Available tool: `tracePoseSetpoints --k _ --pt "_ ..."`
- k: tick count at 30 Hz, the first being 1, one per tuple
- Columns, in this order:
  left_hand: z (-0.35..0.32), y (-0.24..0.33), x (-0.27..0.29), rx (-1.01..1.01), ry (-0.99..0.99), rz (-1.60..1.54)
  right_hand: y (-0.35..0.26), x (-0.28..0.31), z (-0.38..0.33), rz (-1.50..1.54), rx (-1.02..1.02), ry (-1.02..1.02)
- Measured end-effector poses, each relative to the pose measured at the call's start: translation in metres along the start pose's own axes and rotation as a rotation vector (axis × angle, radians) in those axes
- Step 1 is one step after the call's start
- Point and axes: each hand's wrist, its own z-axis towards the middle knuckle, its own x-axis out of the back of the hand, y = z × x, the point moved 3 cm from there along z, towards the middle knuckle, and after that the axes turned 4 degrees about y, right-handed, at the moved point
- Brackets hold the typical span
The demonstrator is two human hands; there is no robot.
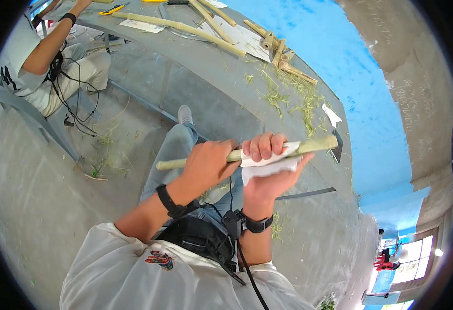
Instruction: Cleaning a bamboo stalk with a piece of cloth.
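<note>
On the grey table (213, 68) lie bamboo pieces (298, 73), green shavings (308, 107) and white paper (332, 115).

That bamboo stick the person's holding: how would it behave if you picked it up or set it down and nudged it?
The bamboo stick is probably stiff: its ends jut past the left hand and right hand without drooping. It would likely roll, since its sides look rounded.

Co-worker (26, 77) seated on a grey chair (45, 126), yellow-and-black tool (111, 10) on a grey table (236, 80), blue-painted wall (373, 119), bright window (414, 262)
</note>
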Motion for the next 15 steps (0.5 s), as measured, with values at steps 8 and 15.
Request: tracePoseSetpoints --k 8,15 --pt "0.034 -0.01 -0.019 0.205 -0.603 -0.06 -0.014 0.026 0.033 0.088 -0.184 -0.071" --pt "0.037 -0.011 -0.014 0.672 -1.336 -0.659 -0.012 0.017 0.053 0.204 -0.424 -0.779"
